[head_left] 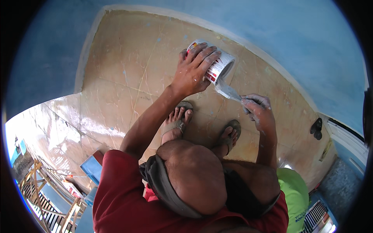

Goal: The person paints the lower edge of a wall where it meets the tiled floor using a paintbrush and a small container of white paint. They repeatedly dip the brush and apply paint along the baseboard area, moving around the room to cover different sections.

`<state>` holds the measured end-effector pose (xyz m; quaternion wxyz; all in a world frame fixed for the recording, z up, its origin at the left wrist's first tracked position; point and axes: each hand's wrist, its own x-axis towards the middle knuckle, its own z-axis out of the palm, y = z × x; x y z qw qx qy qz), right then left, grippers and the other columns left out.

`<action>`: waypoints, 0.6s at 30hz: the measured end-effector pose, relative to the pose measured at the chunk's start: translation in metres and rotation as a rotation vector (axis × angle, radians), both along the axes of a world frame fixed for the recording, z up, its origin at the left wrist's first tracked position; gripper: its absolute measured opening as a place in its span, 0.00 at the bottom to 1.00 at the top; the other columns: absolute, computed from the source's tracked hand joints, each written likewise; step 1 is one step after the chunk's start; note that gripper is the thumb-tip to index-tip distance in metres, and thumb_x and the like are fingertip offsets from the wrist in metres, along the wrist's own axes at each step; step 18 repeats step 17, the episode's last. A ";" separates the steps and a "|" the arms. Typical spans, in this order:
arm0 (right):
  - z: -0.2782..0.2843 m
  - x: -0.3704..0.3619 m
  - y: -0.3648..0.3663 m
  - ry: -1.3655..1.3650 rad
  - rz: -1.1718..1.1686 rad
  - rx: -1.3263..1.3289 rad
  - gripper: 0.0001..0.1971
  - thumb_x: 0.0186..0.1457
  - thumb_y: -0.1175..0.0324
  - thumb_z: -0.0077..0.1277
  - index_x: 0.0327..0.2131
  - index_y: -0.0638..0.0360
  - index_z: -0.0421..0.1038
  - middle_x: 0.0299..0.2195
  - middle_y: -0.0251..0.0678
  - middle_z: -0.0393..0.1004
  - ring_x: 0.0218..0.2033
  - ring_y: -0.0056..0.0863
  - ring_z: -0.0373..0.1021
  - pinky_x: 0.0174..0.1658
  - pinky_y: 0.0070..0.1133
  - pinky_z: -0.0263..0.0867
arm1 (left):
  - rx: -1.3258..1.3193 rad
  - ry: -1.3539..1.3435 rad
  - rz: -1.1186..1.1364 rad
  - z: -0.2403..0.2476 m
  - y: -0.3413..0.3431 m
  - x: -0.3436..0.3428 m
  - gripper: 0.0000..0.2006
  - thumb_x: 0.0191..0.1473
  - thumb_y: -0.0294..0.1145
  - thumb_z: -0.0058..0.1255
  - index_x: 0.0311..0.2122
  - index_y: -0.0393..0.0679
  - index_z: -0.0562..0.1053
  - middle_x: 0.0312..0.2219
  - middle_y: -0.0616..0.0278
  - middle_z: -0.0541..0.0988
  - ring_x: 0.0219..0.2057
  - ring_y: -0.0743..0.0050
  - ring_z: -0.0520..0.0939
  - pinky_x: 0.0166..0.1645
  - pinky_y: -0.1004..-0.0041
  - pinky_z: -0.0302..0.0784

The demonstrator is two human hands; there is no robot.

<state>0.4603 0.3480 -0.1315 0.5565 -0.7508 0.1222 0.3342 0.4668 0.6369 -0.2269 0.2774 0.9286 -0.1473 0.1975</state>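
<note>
My left hand point(194, 70) is wrapped round a white paint can point(222, 59) with red markings. The can is tipped on its side, its mouth turned to the right and down. In my right hand point(256, 108) I grip a paintbrush point(228, 91) by its handle, the fingers closed round it. Its flat, whitish, paint-coated end touches or lies just inside the lower rim of the can. Dried pale paint marks the fingers of both hands. The inside of the can is mostly hidden.
Beige tiled floor point(116, 77) lies below, with my sandalled feet under the can. A blue wall point(272, 23) with a pale lower band curves round the far side. Dark footwear point(316, 129) lies at right, bright green cloth point(292, 194) at lower right, and wooden framework point(37, 182) at lower left.
</note>
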 end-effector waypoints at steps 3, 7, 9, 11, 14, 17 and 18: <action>-0.007 -0.006 0.006 0.100 -0.179 0.023 0.10 0.59 0.66 0.61 0.39 0.64 0.81 0.21 0.26 0.71 0.18 0.13 0.59 0.22 0.18 0.52 | 0.029 -0.014 -0.016 -0.004 0.001 0.001 0.44 0.39 0.37 0.74 0.66 0.56 0.70 0.64 0.65 0.74 0.68 0.55 0.70 0.64 0.47 0.66; -0.011 -0.007 0.002 0.278 -0.218 0.271 0.12 0.64 0.65 0.56 0.43 0.65 0.77 0.21 0.25 0.68 0.17 0.14 0.59 0.20 0.17 0.52 | 0.014 -0.049 -0.011 -0.007 -0.001 0.001 0.45 0.38 0.34 0.75 0.66 0.56 0.69 0.64 0.65 0.74 0.68 0.55 0.70 0.65 0.47 0.65; -0.016 -0.007 0.002 0.323 -0.227 0.371 0.12 0.66 0.65 0.53 0.45 0.65 0.76 0.21 0.25 0.66 0.16 0.14 0.58 0.20 0.17 0.51 | 0.009 -0.065 -0.014 -0.009 0.001 0.004 0.47 0.36 0.32 0.75 0.67 0.55 0.69 0.65 0.64 0.74 0.68 0.55 0.70 0.64 0.47 0.65; -0.020 -0.008 0.000 0.394 -0.246 0.458 0.14 0.67 0.64 0.51 0.46 0.66 0.76 0.21 0.25 0.66 0.15 0.13 0.56 0.20 0.17 0.52 | -0.001 -0.059 -0.015 -0.010 0.002 0.003 0.49 0.33 0.30 0.75 0.67 0.54 0.68 0.65 0.64 0.73 0.68 0.53 0.69 0.64 0.46 0.64; -0.029 -0.011 -0.002 0.489 -0.256 0.634 0.19 0.67 0.61 0.51 0.51 0.67 0.74 0.21 0.25 0.66 0.14 0.11 0.53 0.19 0.16 0.51 | -0.007 -0.053 -0.015 -0.011 0.002 0.000 0.51 0.31 0.28 0.74 0.68 0.54 0.68 0.65 0.62 0.73 0.69 0.51 0.69 0.64 0.45 0.64; -0.038 -0.012 -0.004 0.541 -0.257 0.746 0.22 0.66 0.59 0.50 0.55 0.68 0.72 0.21 0.26 0.65 0.13 0.11 0.51 0.18 0.16 0.51 | 0.003 -0.067 -0.008 -0.012 0.003 -0.002 0.51 0.31 0.28 0.73 0.68 0.54 0.67 0.66 0.61 0.72 0.69 0.49 0.68 0.64 0.44 0.64; -0.038 -0.012 -0.004 0.541 -0.257 0.746 0.22 0.66 0.59 0.50 0.55 0.68 0.72 0.21 0.26 0.65 0.13 0.11 0.51 0.18 0.16 0.51 | 0.003 -0.067 -0.008 -0.012 0.003 -0.002 0.51 0.31 0.28 0.73 0.68 0.54 0.67 0.66 0.61 0.72 0.69 0.49 0.68 0.64 0.44 0.64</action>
